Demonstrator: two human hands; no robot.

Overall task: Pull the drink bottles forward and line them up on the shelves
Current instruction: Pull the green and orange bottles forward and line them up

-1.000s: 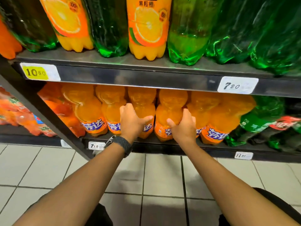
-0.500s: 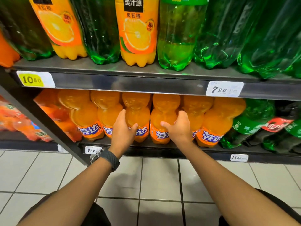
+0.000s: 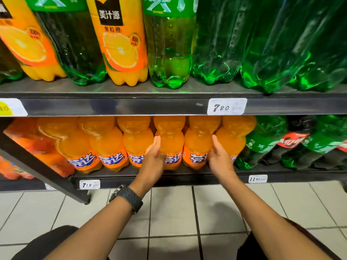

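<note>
orange soda bottles (image 3: 170, 145) labelled 芬达 are flanked under the 7.20 price tag (image 3: 226, 106) by left grip (image 3: 154, 158) and right grip (image 3: 219, 159), both released.

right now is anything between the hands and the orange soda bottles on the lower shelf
Nothing visible. The left hand and right hand already lie flat-fingered against the orange plastic soda bottles on the dark lower shelf, one bottle's width apart. The shelf lip ahead looks bare.

My left hand (image 3: 154, 158) and right hand (image 3: 218, 156) flank two soda bottles (image 3: 170, 145) in the lower shelf's (image 3: 187, 175) front row. More bottles stand on the upper shelf (image 3: 131, 106) above.
</note>
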